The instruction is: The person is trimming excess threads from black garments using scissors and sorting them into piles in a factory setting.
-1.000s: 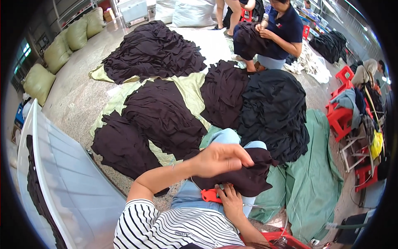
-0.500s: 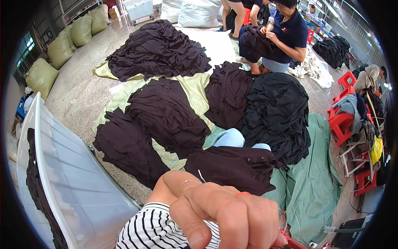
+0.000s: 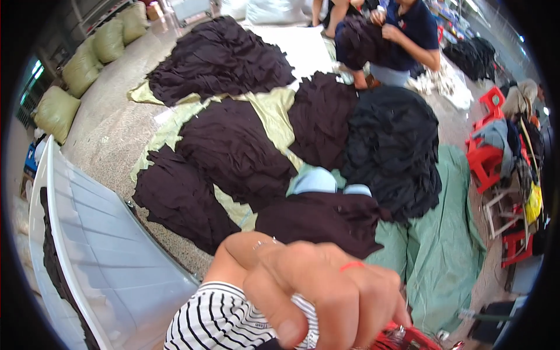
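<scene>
My left hand (image 3: 326, 291) is raised close in front, its wrist bent and its fingers curled. A thin bracelet and a red band show on it. The fingertips are hidden, so I cannot make out what they hold, if anything. Beyond the hand, a dark brown garment (image 3: 321, 221) lies spread across my lap, against my knees in light blue trousers (image 3: 315, 181). A white-and-black striped sleeve (image 3: 213, 315) covers my upper arm. Below the fingers a red object (image 3: 399, 338) shows in part. My right hand is out of sight.
Dark brown cloth heaps (image 3: 233, 151) and a black heap (image 3: 394, 151) lie around me on sheets. A translucent bin (image 3: 116, 233) stands left. Red stools (image 3: 485, 166) line the right. Ahead, a person (image 3: 408, 35) handles dark cloth. Stuffed sacks (image 3: 55, 111) stand far left.
The view has tilted slightly, so the heaps sit higher in the picture. My left hand has shifted a little to the right, still curled. The person ahead has raised the hands slightly.
</scene>
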Motion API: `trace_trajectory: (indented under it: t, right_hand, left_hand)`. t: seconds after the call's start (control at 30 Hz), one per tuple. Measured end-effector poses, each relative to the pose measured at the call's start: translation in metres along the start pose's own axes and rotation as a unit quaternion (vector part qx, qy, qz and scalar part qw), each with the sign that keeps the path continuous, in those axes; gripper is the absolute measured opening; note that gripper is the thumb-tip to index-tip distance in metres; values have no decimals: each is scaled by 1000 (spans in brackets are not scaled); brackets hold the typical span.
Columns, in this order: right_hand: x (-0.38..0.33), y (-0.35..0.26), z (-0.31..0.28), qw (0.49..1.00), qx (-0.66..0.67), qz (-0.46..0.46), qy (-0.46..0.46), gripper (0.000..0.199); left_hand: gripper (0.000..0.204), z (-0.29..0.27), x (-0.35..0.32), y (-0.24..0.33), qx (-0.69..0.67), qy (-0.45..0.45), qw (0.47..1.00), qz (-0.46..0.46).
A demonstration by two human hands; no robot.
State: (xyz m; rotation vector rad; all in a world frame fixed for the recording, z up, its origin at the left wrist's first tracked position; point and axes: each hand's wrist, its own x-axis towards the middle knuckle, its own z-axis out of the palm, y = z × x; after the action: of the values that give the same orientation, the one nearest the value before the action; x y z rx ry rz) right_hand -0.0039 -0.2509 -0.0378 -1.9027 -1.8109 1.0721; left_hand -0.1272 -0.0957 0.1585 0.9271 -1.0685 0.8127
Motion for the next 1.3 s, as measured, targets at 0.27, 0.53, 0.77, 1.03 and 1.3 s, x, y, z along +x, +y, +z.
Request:
trace_trajectory:
  t: [0.27, 0.53, 0.77, 1.03, 1.3]
  right_hand:
    - [-59, 33, -7, 983, 22, 86, 159, 35]
    - [-82, 21, -17, 956, 11, 147, 252, 52]
    - [-60, 9, -6, 953, -11, 150, 262, 42]
    - [-42, 7, -9, 956, -23, 157, 248, 41]
    - [-63, 15, -16, 942, -7, 179, 285, 38]
  left_hand:
    - [19, -98, -146, -3, 450, 226, 650, -570]
    - [27, -154, -197, -46, 500, -21, 466, -730]
    - [17, -177, -201, -38, 264, 166, 548, -776]
    - [17, -170, -196, -34, 271, 249, 516, -774]
    - [23, -155, -173, -49, 229, 154, 538, -796]
